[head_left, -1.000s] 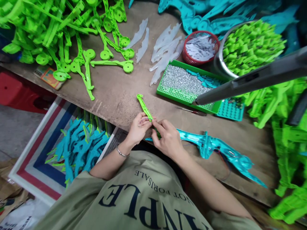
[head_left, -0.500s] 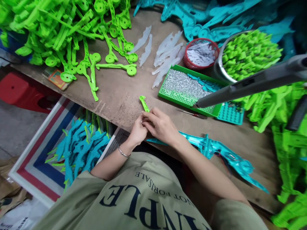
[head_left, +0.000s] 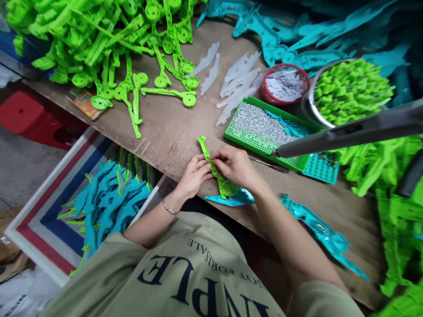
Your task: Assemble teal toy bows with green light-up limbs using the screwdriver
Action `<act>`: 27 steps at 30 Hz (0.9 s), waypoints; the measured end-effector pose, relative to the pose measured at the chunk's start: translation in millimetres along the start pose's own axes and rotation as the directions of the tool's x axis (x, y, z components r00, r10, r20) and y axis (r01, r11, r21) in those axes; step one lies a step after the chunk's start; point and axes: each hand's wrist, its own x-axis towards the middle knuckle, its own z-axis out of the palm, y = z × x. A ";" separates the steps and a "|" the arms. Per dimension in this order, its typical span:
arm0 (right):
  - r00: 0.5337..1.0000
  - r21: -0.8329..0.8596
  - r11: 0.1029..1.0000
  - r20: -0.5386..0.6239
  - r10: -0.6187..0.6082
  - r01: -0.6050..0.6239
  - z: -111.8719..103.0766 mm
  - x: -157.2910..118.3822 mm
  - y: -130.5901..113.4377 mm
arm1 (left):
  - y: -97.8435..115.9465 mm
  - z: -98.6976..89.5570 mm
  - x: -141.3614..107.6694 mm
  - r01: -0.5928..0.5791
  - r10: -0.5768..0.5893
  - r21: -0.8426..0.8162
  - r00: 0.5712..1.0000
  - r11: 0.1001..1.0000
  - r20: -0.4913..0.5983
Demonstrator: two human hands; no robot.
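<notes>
A long bright green plastic part (head_left: 225, 187) with a wide rounded lower end lies between my hands over the table's front edge. My left hand (head_left: 194, 175) grips it from the left, fingers curled round its narrow middle. From the right, my right hand (head_left: 236, 165) pinches the same part near its middle; anything small under those fingertips is hidden. Beneath the green part and my right forearm lies a turquoise plastic shell (head_left: 317, 226), partly covered by the arm.
A green tray (head_left: 236, 132) of small metal pieces stands ahead, beside a red basket (head_left: 269, 94) and a metal bowl (head_left: 312, 103) of green pieces. A grey powered-tool-like shaft (head_left: 346, 132) slants in from the right. Green parts (head_left: 99, 39) heap at left; a screwdriver (head_left: 269, 164) lies before the tray.
My hands have moved apart a little, and the green part, mostly covered before, now shows along its length. The whole view has shifted slightly.
</notes>
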 end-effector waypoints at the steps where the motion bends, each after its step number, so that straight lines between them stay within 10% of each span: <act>1: 1.000 0.011 1.000 0.011 -0.005 0.005 0.4 1.2 -0.5 | -0.7 -0.3 1.0 -0.013 0.013 -0.001 1.000 1.000 0.003; 11: 0.969 0.188 0.956 0.141 0.201 -0.225 2.2 3.8 2.3 | -6.4 -1.0 5.5 -0.079 0.079 0.005 0.996 0.997 0.032; 27: 1.000 0.109 0.994 -0.001 0.017 -0.017 -7.2 3.7 -1.0 | -9.7 8.5 9.0 -0.092 0.095 0.038 0.992 0.995 -0.088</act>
